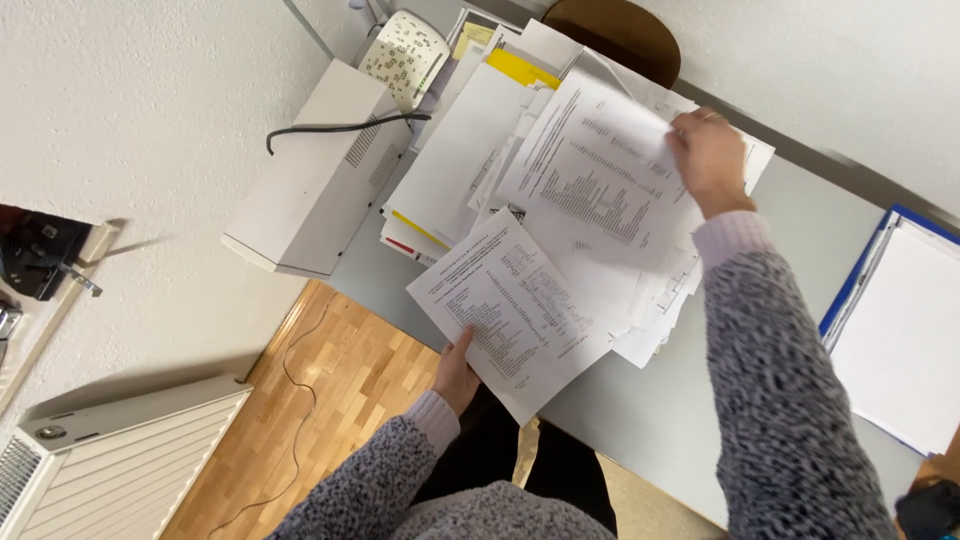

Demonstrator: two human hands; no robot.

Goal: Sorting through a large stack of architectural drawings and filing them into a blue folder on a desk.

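A printed white sheet (520, 310) hangs over the near edge of the grey desk (660, 410); my left hand (457, 372) grips it at its lower corner. My right hand (708, 155) pinches the far edge of another printed sheet (600, 180) and lifts it off a loose pile of papers (650, 320). Both arms wear grey speckled knit sleeves. More white sheets, some with yellow edges (470, 150), lie fanned out at the far left of the desk.
A white box-shaped machine (315, 175) with a black cable stands at the desk's left end, a keypad device (405, 50) beyond it. A blue folder with blank paper (900, 320) lies right. A brown chair back (615, 35), white radiator (120, 450) and wooden floor (330, 380) surround the desk.
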